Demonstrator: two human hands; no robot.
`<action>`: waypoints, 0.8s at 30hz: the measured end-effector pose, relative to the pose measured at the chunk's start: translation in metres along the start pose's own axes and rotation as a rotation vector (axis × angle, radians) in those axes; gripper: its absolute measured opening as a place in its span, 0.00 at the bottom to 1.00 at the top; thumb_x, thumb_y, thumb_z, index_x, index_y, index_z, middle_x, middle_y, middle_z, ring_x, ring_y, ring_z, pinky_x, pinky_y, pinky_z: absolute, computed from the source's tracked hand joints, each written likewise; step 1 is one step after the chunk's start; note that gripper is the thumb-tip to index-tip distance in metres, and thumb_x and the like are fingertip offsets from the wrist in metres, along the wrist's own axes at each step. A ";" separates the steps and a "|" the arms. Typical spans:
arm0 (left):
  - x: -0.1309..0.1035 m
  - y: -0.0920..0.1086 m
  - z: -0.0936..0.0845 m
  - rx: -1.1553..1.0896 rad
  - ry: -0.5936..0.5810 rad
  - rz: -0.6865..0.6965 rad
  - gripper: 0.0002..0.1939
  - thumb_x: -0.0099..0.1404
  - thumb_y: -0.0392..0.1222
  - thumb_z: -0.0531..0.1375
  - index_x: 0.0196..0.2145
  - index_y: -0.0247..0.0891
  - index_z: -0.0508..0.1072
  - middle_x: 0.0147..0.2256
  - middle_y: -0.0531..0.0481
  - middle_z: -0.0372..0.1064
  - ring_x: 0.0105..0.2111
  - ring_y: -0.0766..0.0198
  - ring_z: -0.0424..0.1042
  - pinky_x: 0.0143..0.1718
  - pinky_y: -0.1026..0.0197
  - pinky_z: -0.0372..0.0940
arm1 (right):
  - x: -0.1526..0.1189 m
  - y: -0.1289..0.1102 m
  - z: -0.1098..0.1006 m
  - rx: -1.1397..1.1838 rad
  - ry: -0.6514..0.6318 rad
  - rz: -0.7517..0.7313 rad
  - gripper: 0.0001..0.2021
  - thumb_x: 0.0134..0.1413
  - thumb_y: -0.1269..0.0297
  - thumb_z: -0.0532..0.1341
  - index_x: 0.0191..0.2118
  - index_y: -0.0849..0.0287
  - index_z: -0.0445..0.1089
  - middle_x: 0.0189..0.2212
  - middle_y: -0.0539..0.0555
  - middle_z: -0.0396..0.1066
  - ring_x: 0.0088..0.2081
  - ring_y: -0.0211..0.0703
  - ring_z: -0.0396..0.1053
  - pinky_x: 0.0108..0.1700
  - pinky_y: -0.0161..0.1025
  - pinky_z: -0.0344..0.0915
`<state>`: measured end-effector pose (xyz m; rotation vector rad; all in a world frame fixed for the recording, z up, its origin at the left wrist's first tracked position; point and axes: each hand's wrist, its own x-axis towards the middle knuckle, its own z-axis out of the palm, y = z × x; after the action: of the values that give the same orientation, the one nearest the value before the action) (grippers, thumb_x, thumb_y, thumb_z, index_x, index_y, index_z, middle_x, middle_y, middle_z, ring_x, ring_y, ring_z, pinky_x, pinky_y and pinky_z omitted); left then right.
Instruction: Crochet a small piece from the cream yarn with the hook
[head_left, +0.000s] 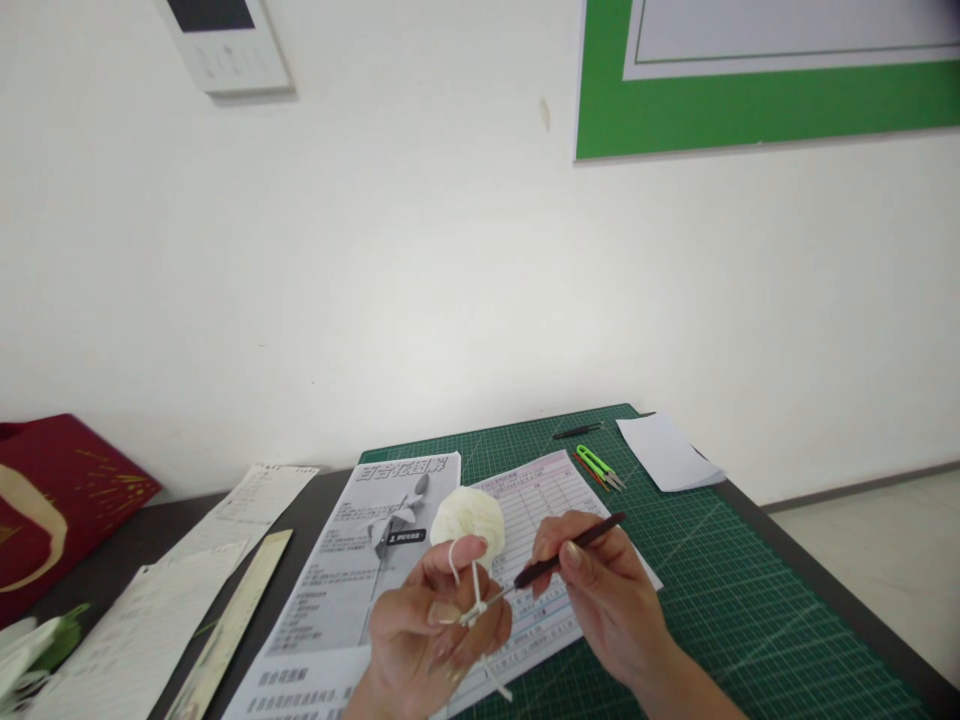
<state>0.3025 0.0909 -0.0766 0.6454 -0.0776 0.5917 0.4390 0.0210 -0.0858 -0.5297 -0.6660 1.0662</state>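
Note:
My right hand (600, 590) is closed round the dark brown handle of a crochet hook (570, 551), whose metal shaft points left. My left hand (439, 620) pinches a small piece of crocheted white yarn (476, 606) at the hook's tip. A strand runs up from the stitches and loops over the raised left index finger, while a loose tail hangs below the hand. Just behind the left fingers sits a cream-white ball of yarn (469, 515), on the printed papers. The exact stitch on the hook is too small to make out.
Under the hands lie a pattern sheet (337, 590) and a lined form (540, 490) on a green cutting mat (720, 610). Green thread snips (596, 463), a dark slim tool (576, 432) and white paper (667, 452) lie beyond. Leftward are a ruler (232, 620), handwritten sheets (165, 610) and a red bag (67, 510).

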 end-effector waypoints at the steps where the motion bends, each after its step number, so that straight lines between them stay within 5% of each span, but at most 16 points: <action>1: 0.000 0.000 0.000 -0.002 -0.002 -0.002 0.22 0.46 0.30 0.55 0.40 0.36 0.77 0.09 0.61 0.43 0.10 0.73 0.45 0.20 0.64 0.48 | 0.000 0.000 0.000 0.004 0.000 0.002 0.05 0.46 0.65 0.65 0.28 0.60 0.75 0.24 0.50 0.71 0.24 0.36 0.68 0.28 0.32 0.63; 24: 0.001 0.002 -0.003 0.010 -0.034 -0.017 0.22 0.47 0.31 0.55 0.41 0.37 0.77 0.09 0.61 0.43 0.10 0.73 0.45 0.20 0.64 0.47 | -0.003 -0.004 -0.003 -0.151 -0.048 -0.069 0.06 0.50 0.63 0.62 0.29 0.59 0.75 0.23 0.51 0.69 0.25 0.39 0.66 0.30 0.37 0.60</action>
<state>0.3017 0.0948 -0.0780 0.6657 -0.1006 0.5647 0.4427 0.0165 -0.0856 -0.6085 -0.8063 0.9711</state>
